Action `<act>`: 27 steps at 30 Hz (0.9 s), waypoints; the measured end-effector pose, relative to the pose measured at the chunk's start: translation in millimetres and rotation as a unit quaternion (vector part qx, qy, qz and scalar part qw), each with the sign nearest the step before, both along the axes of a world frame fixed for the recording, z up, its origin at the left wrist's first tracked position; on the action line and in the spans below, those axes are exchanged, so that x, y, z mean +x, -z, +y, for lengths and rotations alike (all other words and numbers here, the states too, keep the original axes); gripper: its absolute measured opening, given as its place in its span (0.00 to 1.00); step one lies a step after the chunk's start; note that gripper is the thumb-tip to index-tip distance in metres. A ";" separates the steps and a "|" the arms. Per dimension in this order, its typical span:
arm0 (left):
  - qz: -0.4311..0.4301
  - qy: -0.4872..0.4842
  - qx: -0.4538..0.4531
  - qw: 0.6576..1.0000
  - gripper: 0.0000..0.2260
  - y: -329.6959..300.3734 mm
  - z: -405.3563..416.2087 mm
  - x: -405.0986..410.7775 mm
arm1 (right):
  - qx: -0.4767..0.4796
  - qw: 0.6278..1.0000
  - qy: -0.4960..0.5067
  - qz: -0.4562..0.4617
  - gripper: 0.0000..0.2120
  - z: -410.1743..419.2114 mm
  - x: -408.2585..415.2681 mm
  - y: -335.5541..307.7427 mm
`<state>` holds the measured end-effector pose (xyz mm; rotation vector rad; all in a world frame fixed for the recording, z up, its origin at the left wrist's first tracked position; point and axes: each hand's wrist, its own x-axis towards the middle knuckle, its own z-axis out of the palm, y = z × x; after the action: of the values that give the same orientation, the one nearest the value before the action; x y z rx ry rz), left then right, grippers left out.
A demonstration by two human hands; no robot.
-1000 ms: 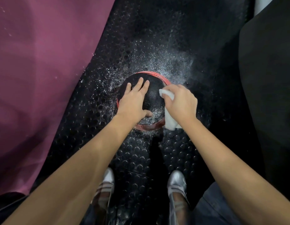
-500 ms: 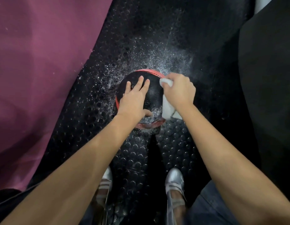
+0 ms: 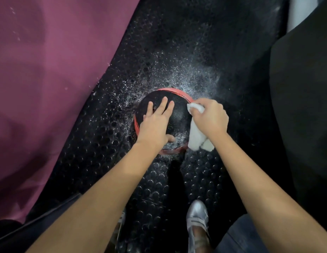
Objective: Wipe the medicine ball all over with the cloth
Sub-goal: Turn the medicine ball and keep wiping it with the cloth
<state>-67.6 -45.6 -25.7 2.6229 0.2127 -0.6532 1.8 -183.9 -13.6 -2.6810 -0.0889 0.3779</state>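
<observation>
Studded black matting (image 3: pixel 96 136) carries the medicine ball (image 3: pixel 179 114) under the left hand (image 3: pixel 155 125), fingers flat. Right hand (image 3: pixel 212 117) grips the cloth (image 3: pixel 196 137) against its right flank (droplets remain; underside likely unwiped).

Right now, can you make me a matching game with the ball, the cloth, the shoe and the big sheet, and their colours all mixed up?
Things:
1. medicine ball
2. cloth
3. shoe
4. fabric sheet on the left

Colours:
A. silver
B. purple-pink
C. black with red stripes
D. white

Pairs: 1-C, 2-D, 3-A, 4-B.

Bonus: the right hand grips the cloth, and the left hand rests flat on the ball.
</observation>
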 end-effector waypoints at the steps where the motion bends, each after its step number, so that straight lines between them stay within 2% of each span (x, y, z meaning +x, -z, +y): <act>1: -0.002 0.009 0.006 1.000 0.49 1.3 -1.4 -0.4 | -0.004 1.000 0.007 0.008 0.07 2.7 8.0 0.5; 8: 0.000 -0.016 -0.003 1.000 0.49 -1.0 0.8 -4.4 | -0.028 0.998 -0.064 -0.001 0.08 22.7 16.9 -6.6; 13: 0.003 0.019 0.005 1.000 0.48 -0.6 -1.8 -3.9 | -0.036 0.999 -0.023 0.021 0.07 15.1 25.5 -7.3; 18: 0.005 0.004 0.002 1.000 0.49 0.8 0.1 -5.1 | -0.056 0.995 -0.077 -0.001 0.08 30.4 25.9 -8.3; 24: 0.001 0.016 0.000 1.000 0.49 1.8 -1.1 -4.1 | -0.042 0.999 -0.028 0.018 0.08 20.2 29.8 -6.8; 27: -0.001 0.006 -0.003 1.000 0.49 1.7 0.1 -2.5 | -0.047 0.997 -0.055 0.011 0.10 39.4 37.6 -9.8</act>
<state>-70.1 -45.6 -27.4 2.6205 0.1953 -0.6547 39.3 -144.5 -3.8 -2.7718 -0.2177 0.4567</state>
